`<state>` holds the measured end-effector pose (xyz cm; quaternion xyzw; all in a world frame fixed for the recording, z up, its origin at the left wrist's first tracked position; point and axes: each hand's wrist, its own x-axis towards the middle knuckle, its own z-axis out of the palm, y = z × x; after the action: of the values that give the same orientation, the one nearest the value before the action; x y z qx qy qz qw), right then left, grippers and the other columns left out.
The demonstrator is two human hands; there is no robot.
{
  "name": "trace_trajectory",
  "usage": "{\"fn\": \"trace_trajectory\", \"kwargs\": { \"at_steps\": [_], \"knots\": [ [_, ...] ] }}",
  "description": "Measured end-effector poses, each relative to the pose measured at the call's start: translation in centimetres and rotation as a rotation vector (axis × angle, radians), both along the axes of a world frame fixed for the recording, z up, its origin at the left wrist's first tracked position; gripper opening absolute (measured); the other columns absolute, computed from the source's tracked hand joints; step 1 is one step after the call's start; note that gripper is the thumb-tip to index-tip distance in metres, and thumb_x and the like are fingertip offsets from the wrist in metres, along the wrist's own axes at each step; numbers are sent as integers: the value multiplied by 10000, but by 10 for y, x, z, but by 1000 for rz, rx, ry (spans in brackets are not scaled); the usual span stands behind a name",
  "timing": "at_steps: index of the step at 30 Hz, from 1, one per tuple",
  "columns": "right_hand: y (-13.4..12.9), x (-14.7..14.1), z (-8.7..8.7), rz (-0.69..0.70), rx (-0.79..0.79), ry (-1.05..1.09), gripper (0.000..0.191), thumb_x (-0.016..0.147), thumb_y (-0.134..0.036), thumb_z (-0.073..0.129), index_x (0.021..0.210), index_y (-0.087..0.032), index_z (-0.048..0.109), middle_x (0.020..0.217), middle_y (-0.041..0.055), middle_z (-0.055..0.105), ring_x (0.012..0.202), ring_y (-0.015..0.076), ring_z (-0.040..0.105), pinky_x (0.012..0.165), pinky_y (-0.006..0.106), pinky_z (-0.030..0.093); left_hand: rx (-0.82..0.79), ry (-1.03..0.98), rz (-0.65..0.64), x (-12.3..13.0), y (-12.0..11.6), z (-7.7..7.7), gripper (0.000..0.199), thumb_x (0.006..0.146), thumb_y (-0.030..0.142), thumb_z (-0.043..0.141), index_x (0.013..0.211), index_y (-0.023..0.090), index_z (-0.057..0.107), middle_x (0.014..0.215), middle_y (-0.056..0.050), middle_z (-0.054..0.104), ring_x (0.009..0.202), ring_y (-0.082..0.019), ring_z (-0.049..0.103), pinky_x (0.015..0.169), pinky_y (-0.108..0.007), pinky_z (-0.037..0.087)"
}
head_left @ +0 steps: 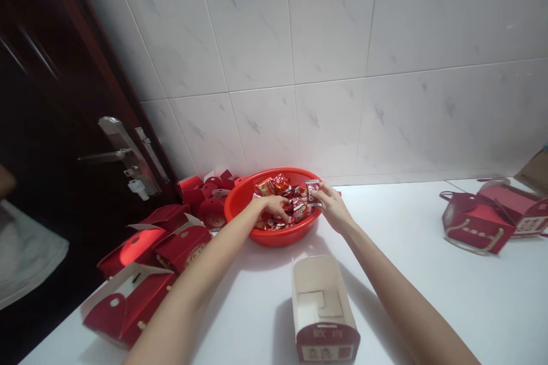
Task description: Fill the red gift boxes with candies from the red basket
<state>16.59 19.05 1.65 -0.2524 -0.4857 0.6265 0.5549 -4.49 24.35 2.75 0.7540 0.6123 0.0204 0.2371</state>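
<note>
A red plastic basket (pixel 282 238) holds several small wrapped packets (pixel 280 184) in red and gold. Inside it, my left hand (pixel 275 207) reaches among the packets with its fingers curled down; whether they grip one is hard to tell. My right hand (pixel 331 203) is at the basket's right rim, its fingers closed on a small red and white packet (pixel 314 193). Nearer to me stands an open box (pixel 327 336), dark red outside and cream inside, with no packets visible in it.
Several red gift boxes (pixel 128 305) crowd the left side, some behind my left forearm. More red boxes (pixel 477 222) with rope handles stand at the right on the white table (pixel 398 228). A tiled wall rises behind; a dark door and a person's sleeve (pixel 25 254) are at the left.
</note>
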Motion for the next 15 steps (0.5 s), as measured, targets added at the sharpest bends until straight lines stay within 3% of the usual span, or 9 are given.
{"fn": "trace_trajectory", "kwargs": {
  "at_steps": [5, 11, 15],
  "knots": [
    [-1, 0, 1, -1, -14, 9, 431, 588, -454, 838, 846, -237, 569, 714, -22, 719, 777, 236, 730, 807, 386, 535, 46, 40, -77, 4, -3, -1, 544, 472, 305, 852, 999, 237, 739, 1038, -57, 752, 985, -303, 680, 751, -294, 501],
    [-2, 0, 0, -7, -9, -7, 436, 600, -474, 833, 836, -239, 550, 728, -15, 727, 785, 241, 728, 785, 386, 534, 44, 59, -98, 6, -5, -2, 695, 455, 288, 850, 1132, 262, 695, 1101, -42, 736, 1011, -290, 678, 752, -262, 506],
    [-1, 1, -2, 7, 1, -8, 458, 600, -488, 840, 851, -241, 547, 732, -16, 720, 797, 241, 727, 783, 382, 535, 78, 3, -67, 5, -1, -4, 544, 491, 209, 818, 1024, 230, 709, 978, -40, 741, 959, -285, 686, 761, -269, 514]
  ]
}}
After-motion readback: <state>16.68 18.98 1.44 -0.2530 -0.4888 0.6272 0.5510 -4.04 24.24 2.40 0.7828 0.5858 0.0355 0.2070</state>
